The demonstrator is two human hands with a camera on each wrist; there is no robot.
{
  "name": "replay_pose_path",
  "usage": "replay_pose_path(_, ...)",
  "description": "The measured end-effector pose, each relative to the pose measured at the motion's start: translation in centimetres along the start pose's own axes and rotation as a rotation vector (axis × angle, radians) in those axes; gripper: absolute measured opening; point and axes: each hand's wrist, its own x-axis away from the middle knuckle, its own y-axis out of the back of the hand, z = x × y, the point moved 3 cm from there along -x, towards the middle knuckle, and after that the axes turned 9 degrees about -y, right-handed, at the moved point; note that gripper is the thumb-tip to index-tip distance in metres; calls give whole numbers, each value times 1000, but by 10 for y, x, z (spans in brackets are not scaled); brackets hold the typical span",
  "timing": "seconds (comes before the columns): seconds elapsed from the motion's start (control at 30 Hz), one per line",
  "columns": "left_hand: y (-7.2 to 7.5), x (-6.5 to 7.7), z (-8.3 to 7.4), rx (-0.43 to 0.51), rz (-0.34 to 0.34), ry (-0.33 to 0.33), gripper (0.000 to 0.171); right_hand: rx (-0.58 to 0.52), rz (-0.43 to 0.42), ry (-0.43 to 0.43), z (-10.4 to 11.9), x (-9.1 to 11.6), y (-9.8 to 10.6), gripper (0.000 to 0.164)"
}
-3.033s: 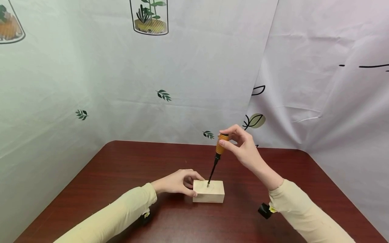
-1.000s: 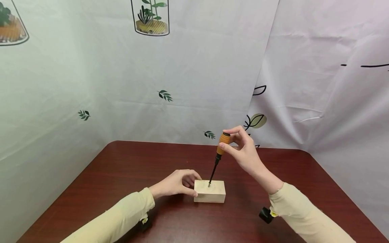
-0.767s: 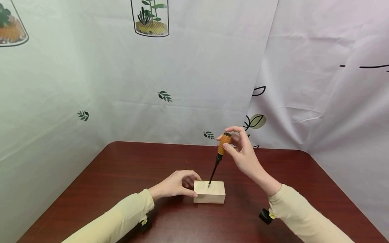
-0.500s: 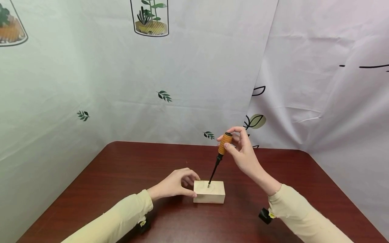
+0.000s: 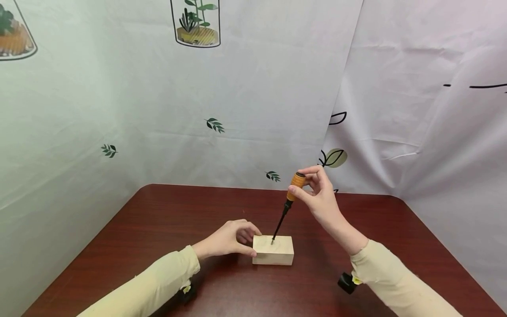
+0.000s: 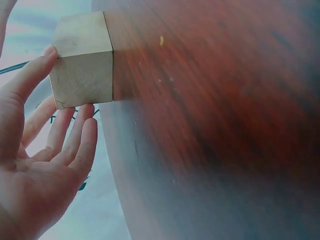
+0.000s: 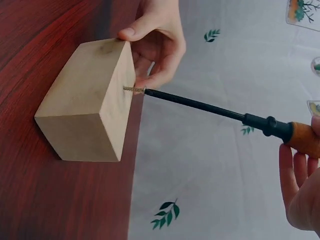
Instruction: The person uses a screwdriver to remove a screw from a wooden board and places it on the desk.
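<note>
A pale wooden block (image 5: 273,259) lies on the table, and a screw (image 7: 134,89) stands partway out of its top face. My left hand (image 5: 229,238) holds the block's left end, thumb on the near side and fingers at the far side. In the right wrist view, the tip of a screwdriver (image 7: 200,105) meets the screw's head. My right hand (image 5: 321,196) grips its orange handle (image 5: 296,187) between thumb and fingers, with a finger near the top cap. The shaft leans to the right as it rises from the block.
The dark red-brown table (image 5: 178,207) has rounded far corners. White cloth (image 5: 253,88) printed with leaves and jars hangs behind and beside it. A black wrist camera (image 5: 347,282) sits under the right sleeve. A tiny yellowish fleck (image 6: 161,40) lies on the table.
The screwdriver's handle has shifted slightly right, leaning more, and the right hand's fingers have changed position around it. The left hand and block have stayed nearly still.
</note>
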Motion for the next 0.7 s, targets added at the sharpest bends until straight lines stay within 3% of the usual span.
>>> replay_pose_path(0.2, 1, -1, 0, -4, 8, -3, 45, 8, 142, 85, 6, 2, -2, 39)
replay_pose_path(0.37, 2, -2, 0, -6, 18, -4, 44, -83, 252, 126, 6, 3, -6, 37)
replay_pose_path(0.5, 2, -3, 1, -14, 25, -8, 44, -89, 215, 95, 5, 2, -8, 35)
replay_pose_path(0.7, 2, -3, 2, -4, 26, -10, 45, 6, 137, 21, 2, 2, -8, 54)
